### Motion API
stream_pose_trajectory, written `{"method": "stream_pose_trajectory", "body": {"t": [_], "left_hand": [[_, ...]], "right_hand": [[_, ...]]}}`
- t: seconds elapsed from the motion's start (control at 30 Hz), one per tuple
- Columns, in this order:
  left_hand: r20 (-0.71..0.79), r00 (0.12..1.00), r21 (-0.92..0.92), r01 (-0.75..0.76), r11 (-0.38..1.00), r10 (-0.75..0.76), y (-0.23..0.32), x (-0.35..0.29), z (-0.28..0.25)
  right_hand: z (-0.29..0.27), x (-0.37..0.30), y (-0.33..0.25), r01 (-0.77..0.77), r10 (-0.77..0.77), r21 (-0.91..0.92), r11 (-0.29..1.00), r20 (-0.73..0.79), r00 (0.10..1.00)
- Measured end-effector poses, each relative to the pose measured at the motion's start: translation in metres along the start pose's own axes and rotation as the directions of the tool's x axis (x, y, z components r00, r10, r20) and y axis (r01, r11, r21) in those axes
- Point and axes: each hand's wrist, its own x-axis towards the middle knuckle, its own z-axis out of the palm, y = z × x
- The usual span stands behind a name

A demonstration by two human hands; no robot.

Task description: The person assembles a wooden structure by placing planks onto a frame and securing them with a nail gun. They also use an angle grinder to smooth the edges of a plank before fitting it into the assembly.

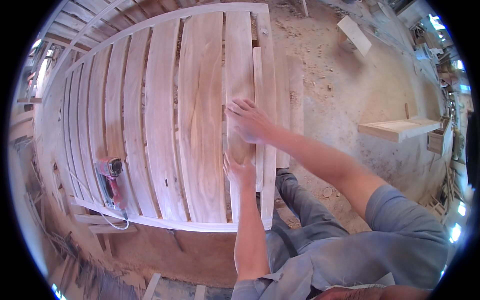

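A wooden panel of long pale slats lies before me inside a frame. My right hand rests flat on a slat near the panel's right side, fingers stretched towards its left edge. Closer to me, my left hand lies on the same slat, fingers extended at its left edge and thumb apart. Just right of that slat runs a narrow wooden strip, partly covered by my right hand and wrist. A wider board lies left of the slat, across a gap.
A red and black nail gun with a pale hose sits on the left slats. At the right, a wooden piece stands above the dusty floor. A loose board leans farther off. Wood scraps lie at lower left.
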Motion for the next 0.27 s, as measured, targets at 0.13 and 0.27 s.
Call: {"method": "stream_pose_trajectory", "body": {"t": [0.13, 0.27], "left_hand": [[0.027, 0.997, 0.084, -0.072, 0.994, 0.07, 0.011, 0.004, 0.002], [0.038, 0.996, 0.007, -0.082, 0.997, 0.082, 0.003, 0.002, -0.005]], "right_hand": [[0.013, 0.02, 0.038, 0.139, -0.13, -0.157, 0.978, 0.066, 0.989], [-0.008, 0.039, 0.032, 0.153, -0.032, -0.251, 0.956, 0.427, 0.904]]}}
